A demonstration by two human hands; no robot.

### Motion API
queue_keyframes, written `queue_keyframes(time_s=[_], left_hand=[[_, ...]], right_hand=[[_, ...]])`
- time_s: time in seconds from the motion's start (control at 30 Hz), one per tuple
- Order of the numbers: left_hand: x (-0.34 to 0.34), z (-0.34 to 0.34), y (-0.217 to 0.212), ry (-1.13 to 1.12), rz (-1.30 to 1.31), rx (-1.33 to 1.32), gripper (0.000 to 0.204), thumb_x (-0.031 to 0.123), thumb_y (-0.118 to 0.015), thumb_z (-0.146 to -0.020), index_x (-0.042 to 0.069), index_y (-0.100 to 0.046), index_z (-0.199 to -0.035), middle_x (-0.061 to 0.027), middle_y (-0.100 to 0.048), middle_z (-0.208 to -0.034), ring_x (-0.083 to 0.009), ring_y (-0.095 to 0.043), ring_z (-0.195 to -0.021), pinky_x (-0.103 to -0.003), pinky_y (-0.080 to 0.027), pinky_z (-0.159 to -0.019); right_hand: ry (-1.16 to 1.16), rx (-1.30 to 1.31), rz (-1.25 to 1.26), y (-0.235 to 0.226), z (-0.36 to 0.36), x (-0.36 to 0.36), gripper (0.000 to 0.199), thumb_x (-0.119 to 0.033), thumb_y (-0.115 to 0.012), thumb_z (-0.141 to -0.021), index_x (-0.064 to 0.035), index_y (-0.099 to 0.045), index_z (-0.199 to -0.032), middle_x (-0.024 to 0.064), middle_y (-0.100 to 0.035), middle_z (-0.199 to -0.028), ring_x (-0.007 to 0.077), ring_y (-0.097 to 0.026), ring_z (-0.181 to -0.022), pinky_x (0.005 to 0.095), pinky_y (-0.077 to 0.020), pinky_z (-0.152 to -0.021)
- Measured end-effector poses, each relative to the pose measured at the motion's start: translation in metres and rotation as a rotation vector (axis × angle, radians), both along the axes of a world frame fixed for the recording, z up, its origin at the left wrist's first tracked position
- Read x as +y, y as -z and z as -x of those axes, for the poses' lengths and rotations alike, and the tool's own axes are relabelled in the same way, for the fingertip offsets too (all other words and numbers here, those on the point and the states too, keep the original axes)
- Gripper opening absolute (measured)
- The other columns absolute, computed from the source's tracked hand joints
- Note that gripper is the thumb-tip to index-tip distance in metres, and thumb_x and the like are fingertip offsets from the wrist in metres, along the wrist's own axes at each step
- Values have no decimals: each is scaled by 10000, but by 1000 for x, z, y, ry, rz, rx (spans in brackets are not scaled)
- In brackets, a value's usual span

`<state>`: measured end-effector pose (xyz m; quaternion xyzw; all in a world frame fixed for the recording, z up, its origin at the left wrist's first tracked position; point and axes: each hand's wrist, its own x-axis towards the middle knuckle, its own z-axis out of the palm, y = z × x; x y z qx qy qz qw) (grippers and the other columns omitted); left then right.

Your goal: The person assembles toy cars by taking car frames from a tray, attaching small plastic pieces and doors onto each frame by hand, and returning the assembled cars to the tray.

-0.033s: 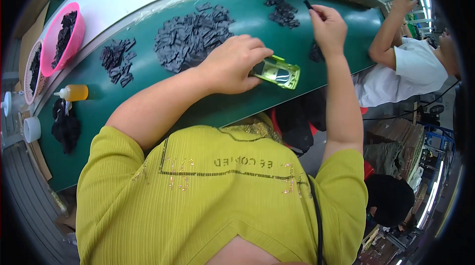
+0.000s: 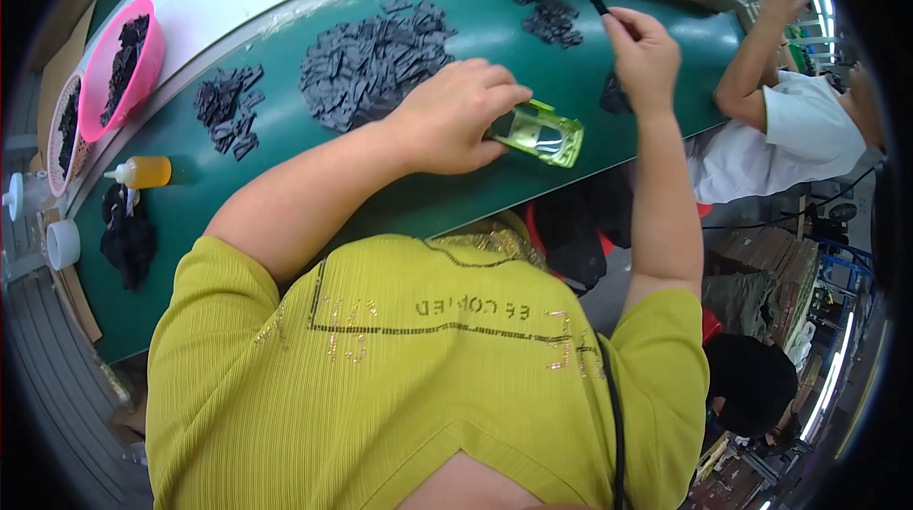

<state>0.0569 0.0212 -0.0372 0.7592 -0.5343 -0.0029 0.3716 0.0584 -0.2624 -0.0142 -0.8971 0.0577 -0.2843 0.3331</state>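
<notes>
1. The left hand (image 2: 455,118) lies curled over the near end of a small yellow-green housing (image 2: 540,134) on the green table (image 2: 447,196), fingers pressed against it.
2. The right hand (image 2: 645,51) is raised at about two o'clock from the housing, thumb and forefinger pinching a small black piece (image 2: 599,6).
3. A large pile of dark flat pieces (image 2: 373,58) lies at ten o'clock from the left hand, just beside it.
4. Smaller piles: one at far left (image 2: 228,106), one at twelve o'clock (image 2: 547,15).
5. A pink bowl (image 2: 143,68), an orange squeeze bottle (image 2: 143,171) and a white cup (image 2: 63,244) stand well apart at nine o'clock.
6. Another person in a white shirt (image 2: 808,134) works at three o'clock.
</notes>
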Motion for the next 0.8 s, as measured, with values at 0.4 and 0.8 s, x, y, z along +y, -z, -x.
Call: queue_keyframes(time_s=[0.4, 0.8], left_hand=[[-6, 6, 3, -29, 63, -105, 676, 117, -832, -671, 88, -564, -1291, -120, -633, -1152, -339, -590, -1079, -430, -489, -921], [-2, 13, 3, 5, 82, -63, 510, 89, -829, -653, 91, -622, -1119, -103, -645, -1165, -333, -587, -1035, -415, -496, -892]], right_hand=[[-483, 144, 350, -6, 107, 76, 61, -69, -697, -791, -61, -695, -851, 96, -639, -776, 308, -639, -732, 404, -509, -647], [-644, 207, 343, -8, 106, 81, 117, -30, -640, -795, -58, -716, -880, 93, -657, -802, 308, -644, -780, 412, -513, -688]])
